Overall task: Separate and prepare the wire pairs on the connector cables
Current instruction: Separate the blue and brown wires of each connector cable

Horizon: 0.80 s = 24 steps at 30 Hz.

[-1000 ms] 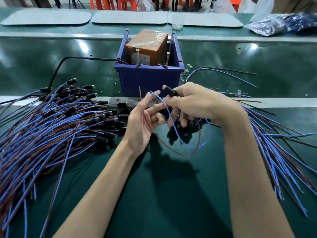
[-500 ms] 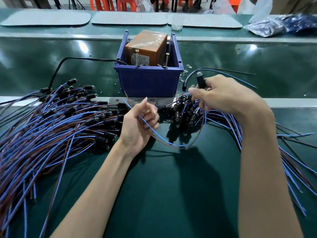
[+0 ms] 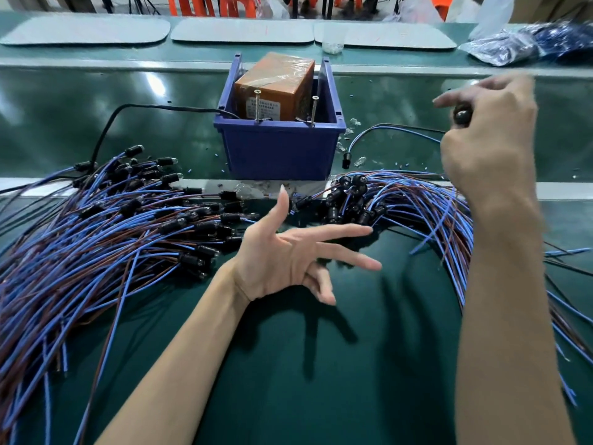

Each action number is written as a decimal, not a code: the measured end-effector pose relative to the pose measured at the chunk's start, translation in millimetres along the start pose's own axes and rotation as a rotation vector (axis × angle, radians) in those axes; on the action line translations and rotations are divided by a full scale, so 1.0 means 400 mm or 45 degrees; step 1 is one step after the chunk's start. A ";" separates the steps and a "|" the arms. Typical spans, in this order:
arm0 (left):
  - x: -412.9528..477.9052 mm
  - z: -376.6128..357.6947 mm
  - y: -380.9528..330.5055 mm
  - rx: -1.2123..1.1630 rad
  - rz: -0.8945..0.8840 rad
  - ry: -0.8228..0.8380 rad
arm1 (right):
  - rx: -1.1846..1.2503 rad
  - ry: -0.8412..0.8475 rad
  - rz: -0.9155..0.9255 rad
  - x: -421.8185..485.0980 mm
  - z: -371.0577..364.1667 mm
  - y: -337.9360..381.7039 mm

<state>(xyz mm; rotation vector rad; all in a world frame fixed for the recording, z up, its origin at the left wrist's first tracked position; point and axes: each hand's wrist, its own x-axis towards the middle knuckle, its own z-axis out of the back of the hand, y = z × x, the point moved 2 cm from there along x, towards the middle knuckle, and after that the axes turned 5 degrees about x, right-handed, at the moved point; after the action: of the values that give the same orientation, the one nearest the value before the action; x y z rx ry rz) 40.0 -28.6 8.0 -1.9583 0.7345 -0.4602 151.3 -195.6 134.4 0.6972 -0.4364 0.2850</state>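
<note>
You pinch one black barrel connector in your right hand, its rounded end turned toward you; its wires are lost in blur. Just below that grip lies a bundle of cables, blue and brown wire pairs curving under your wrist, with their black connectors clustered down-left of the grip. Left of the grip a lone cable lies apart, its blue wire arcing back toward your hand. Far to the left sprawls the larger heap, its connectors pointing toward the grip.
</note>
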 end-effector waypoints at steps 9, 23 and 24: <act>0.017 0.010 0.007 0.416 -0.441 -0.781 | -0.394 1.149 0.205 -0.054 -0.129 0.032; 0.039 -0.030 0.001 0.962 -0.210 -1.099 | 0.162 0.847 0.461 -0.085 -0.145 0.147; 0.039 -0.034 0.003 0.967 -0.194 -1.119 | 0.168 0.911 0.511 -0.103 -0.170 0.164</act>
<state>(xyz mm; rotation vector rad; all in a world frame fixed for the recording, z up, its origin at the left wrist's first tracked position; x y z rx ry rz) 43.2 -48.2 13.8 -1.2805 -0.1577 0.0712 109.3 -106.2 104.7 0.5842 0.1365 0.9125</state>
